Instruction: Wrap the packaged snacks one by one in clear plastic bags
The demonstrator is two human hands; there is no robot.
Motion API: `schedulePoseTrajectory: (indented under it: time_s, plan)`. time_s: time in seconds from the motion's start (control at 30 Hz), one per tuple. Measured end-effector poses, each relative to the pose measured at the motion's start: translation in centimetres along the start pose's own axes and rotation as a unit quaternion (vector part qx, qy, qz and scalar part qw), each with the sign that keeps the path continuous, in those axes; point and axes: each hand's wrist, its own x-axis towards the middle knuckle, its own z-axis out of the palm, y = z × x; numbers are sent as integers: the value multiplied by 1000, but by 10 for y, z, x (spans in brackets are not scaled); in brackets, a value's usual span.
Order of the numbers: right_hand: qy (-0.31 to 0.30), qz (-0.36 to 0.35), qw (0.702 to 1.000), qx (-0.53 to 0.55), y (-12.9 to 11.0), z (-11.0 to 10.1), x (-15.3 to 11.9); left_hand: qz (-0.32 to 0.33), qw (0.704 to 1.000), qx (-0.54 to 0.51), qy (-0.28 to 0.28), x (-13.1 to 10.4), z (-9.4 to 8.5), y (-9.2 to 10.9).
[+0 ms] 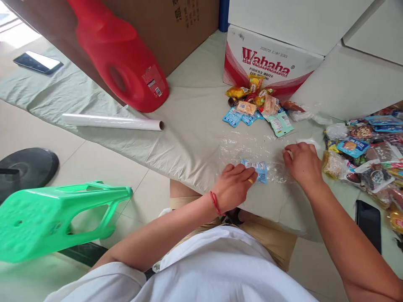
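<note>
One blue packet point(262, 171) lies on a sheet of clear film point(234, 147), left end hidden under the left hand point(234, 184); film edges hard to make out. Left hand: palm down, fingers slightly bent over the packet, touching; grip cannot be told. Forearm slants in from lower left, red cord point(215, 203) at wrist. Right hand point(300, 161): half curled at the film's right end, fingertips down; whether it pinches film, cannot tell. Its forearm comes from lower right. Beyond the film, a snack pile point(256, 102) against a Wahaha box point(270, 63); far right, a larger heap point(368, 155), cut off by the frame.
</note>
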Motion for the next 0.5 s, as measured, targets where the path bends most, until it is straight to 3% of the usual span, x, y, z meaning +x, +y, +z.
schedulePoseTrajectory:
  time_s: [0.07, 0.2, 0.33, 0.43, 0.5]
  plan:
    - [20, -71, 997, 28, -11, -4, 22, -20, 997, 8, -74, 12, 8, 6]
    - [-15, -215, 975, 59, -41, 6, 70, -73, 981, 0, -179, 29, 12, 10]
    - [-88, -204, 975, 16, -64, 23, 100, -105, 963, -2, -249, 34, 6, 14]
    - [-152, -202, 967, 35, -66, 21, 106, -104, 963, 2, -249, 34, 4, 16]
    - [-150, -228, 959, 72, -61, 12, 100, -104, 965, 3, -239, 34, 5, 17]
